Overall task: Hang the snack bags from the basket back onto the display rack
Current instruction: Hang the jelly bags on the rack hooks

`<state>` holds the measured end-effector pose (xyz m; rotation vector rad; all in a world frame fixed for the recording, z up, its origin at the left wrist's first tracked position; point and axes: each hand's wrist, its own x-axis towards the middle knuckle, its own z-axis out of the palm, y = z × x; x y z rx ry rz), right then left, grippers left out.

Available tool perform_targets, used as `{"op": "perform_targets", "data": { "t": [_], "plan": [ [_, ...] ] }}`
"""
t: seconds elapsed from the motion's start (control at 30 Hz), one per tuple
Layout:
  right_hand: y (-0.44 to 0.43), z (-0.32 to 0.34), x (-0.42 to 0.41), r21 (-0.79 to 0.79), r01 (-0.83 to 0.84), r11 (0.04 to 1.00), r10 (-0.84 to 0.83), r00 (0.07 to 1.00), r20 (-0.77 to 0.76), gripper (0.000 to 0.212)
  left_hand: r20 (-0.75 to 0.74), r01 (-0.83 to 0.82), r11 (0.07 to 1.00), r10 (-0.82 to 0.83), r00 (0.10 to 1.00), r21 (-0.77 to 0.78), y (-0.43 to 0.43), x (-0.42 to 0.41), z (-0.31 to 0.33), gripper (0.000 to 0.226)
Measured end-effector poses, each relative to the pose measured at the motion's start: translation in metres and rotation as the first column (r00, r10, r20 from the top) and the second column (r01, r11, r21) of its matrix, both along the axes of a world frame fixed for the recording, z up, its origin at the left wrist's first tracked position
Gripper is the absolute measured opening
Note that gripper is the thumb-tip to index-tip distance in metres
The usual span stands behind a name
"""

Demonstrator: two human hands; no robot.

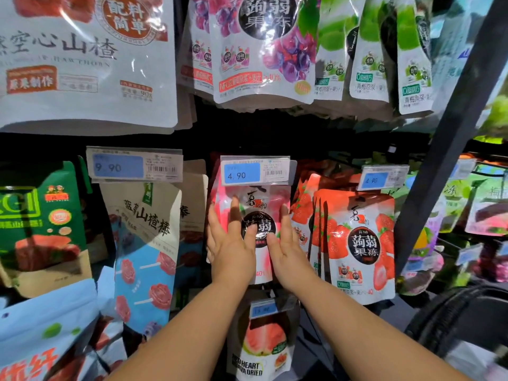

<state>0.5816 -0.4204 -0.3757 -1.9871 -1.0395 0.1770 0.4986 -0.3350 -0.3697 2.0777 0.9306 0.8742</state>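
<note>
A pink peach jelly snack bag (257,199) hangs on the display rack under a 4.90 price tag (254,170). My left hand (229,243) lies flat on the bag's left side, fingers spread. My right hand (286,243) rests flat against its right side, fingers also apart. Neither hand grips the bag; both palms press on its front. The hook that carries the bag is hidden behind the price tag. The basket (464,317) shows as a dark curved rim at the lower right.
Strawberry jelly bags (360,243) hang just to the right, a blueberry hawthorn bag (145,243) to the left. Grape and green plum bags hang on the row above. A dried guava bag (262,339) hangs below. A dark rack post (450,138) slants at the right.
</note>
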Motion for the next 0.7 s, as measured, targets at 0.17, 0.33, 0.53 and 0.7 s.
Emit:
{"op": "perform_targets", "data": {
  "t": [0.17,0.33,0.53,0.7],
  "plan": [
    [-0.006,0.004,-0.006,0.012,-0.021,1.0,0.021,1.0,0.003,0.061,-0.062,-0.015,0.998,0.019,0.998,0.068,-0.005,-0.009,-0.004,0.044],
    [-0.022,0.012,-0.013,0.017,-0.002,1.0,0.002,1.0,0.011,0.067,-0.112,-0.011,0.988,0.029,0.993,0.155,-0.017,-0.023,-0.004,0.058],
    [-0.076,0.026,-0.017,0.033,-0.001,0.999,-0.001,0.999,0.052,0.061,-0.106,0.038,0.949,-0.005,0.994,0.314,-0.049,-0.037,0.004,0.065],
    [-0.148,0.034,-0.013,0.052,-0.023,0.998,0.017,0.994,0.11,0.043,-0.118,0.104,0.939,-0.069,0.991,0.328,-0.1,-0.018,0.007,0.061]
  ]
}}
